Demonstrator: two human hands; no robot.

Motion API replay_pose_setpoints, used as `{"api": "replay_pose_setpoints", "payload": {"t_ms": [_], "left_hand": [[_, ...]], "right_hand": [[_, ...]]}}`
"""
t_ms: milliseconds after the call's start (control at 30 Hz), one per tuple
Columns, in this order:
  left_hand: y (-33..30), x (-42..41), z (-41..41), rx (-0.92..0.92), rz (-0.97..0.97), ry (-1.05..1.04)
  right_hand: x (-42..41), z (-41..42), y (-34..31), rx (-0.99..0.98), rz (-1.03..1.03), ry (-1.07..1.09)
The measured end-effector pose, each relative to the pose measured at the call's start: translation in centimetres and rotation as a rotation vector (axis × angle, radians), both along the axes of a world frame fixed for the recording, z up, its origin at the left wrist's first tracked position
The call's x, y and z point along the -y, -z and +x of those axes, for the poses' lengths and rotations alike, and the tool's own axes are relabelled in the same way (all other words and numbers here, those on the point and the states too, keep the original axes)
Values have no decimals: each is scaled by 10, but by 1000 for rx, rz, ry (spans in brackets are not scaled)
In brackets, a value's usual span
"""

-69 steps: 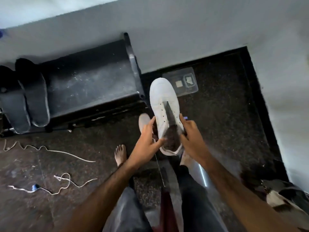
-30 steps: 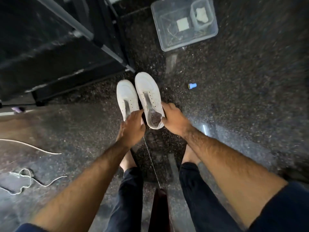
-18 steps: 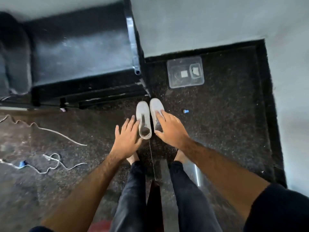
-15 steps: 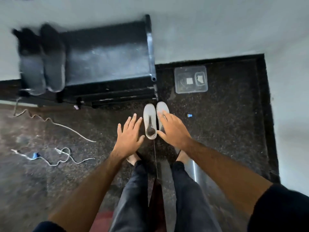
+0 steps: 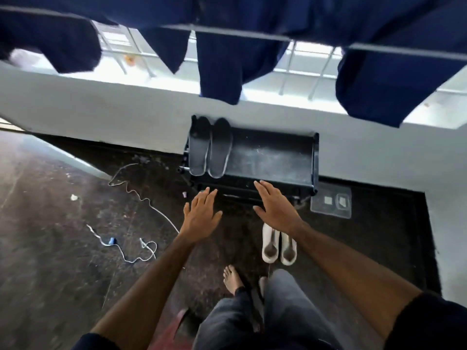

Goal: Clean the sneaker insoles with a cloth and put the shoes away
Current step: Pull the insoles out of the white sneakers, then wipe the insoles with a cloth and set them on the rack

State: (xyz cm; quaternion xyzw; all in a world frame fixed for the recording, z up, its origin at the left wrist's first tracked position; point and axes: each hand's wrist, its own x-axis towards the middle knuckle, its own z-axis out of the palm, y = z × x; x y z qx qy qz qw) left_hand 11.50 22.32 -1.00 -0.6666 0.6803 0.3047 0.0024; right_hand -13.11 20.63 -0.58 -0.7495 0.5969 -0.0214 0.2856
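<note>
White sneakers (image 5: pixel 278 245) stand side by side on the dark speckled floor (image 5: pixel 50 248), heels toward the person, just right of the bare foot (image 5: pixel 232 279). Both hands hover empty above the floor with fingers straight and spread: the left hand (image 5: pixel 202 215) left of the pair, the right hand (image 5: pixel 276 207) just beyond their toes. Farther off, a black shoe rack (image 5: pixel 273 157) stands against the white wall (image 5: pixel 101 107), with two dark insoles (image 5: pixel 211 147) lying side by side on the left end of its top shelf. Right of the rack sits a clear plastic box (image 5: pixel 331 203). White laces (image 5: pixel 131 193) trail across the floor at left. Dark blue clothes (image 5: pixel 222 59) hang along the far top.
</note>
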Motion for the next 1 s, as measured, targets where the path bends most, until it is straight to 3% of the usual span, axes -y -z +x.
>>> {"api": "replay_pose_setpoints", "payload": {"t_ms": [167,433,733,1000], "left_hand": [[-6,29,48,-89,-11,-111],[4,84,92,-133,0,-101],[44,177,124,-254,40,-57],[86,233,132,-420,230,-189]], "right_hand": [[38,48,-9,-9,-4,-78],[106,98,7,13,110,-18],[174,150,48,92,301,122],[207,185,94,165,430,367]]}}
